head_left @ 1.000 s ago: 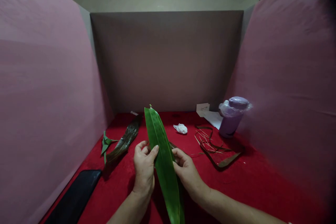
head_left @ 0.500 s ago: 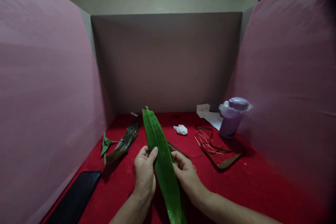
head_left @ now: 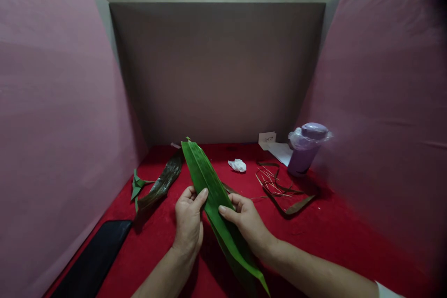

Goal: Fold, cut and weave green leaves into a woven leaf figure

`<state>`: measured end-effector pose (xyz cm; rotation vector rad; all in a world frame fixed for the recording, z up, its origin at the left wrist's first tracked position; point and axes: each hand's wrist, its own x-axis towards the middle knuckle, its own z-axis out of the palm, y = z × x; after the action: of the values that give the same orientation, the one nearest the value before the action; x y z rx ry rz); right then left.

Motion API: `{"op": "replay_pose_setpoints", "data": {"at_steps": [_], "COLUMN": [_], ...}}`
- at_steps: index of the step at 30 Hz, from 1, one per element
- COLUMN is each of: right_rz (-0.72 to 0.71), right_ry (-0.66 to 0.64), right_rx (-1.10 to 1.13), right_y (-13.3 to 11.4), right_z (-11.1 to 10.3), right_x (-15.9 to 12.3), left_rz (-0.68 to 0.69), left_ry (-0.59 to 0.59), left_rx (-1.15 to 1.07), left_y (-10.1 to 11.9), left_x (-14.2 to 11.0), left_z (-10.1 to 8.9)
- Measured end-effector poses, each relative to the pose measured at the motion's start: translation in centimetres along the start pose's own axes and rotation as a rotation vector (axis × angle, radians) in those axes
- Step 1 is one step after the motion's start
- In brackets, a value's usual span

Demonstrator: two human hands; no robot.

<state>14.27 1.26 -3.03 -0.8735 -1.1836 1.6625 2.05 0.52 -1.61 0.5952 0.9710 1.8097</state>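
A long, broad green leaf (head_left: 209, 184) is held up over the red cloth, slanting from upper left to lower right. My left hand (head_left: 188, 214) grips its left edge, thumb on the upper face and fingers behind. My right hand (head_left: 246, 219) pinches the right edge, its thumb also lying on the face. More green leaf shows beneath the lower half, so there may be more than one layer; I cannot tell how many. Behind the leaf, part of a thin brown strip (head_left: 230, 189) peeks out by my right fingers.
Left on the red cloth (head_left: 349, 242) are a folded green leaf piece (head_left: 138, 184), a dark wet leaf bundle (head_left: 165, 179) and a black flat object (head_left: 94, 258). Toward the right lie crumpled white tissue (head_left: 237, 165), thin sticks (head_left: 270, 180), a brown strip (head_left: 296, 207) and a purple container (head_left: 303, 158).
My right thumb has come round onto the leaf's upper face. The leaf's lower end has swung to the right, and its top has shifted slightly left.
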Motion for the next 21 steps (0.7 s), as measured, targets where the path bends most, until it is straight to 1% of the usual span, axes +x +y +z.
{"op": "replay_pose_setpoints", "data": {"at_steps": [5,10,13,17,21], "right_rz": [-0.006,-0.035,-0.029,-0.011,0.000], "right_ry": [-0.007,0.002,-0.017,-0.041,-0.069], "right_rx": [0.004,-0.028,-0.026,-0.003,0.003], "right_y": [-0.3,0.4,0.7,1.0,1.0], "right_z": [-0.1,-0.2,0.0,0.4,0.6], "right_x": [0.0,0.0,-0.2,-0.5,-0.6], "left_rz": [-0.014,-0.081,-0.104,-0.091,-0.111], "left_ry": [-0.002,-0.038,-0.011,0.044,0.042], "left_rx": [-0.013,-0.026,-0.032,-0.043,-0.036], "left_y": [0.2,0.6,0.7,0.8,0.9], "left_x": [0.1,-0.1,0.1,0.5,0.7], "left_z": [0.0,0.2,0.2,0.0,-0.1]}}
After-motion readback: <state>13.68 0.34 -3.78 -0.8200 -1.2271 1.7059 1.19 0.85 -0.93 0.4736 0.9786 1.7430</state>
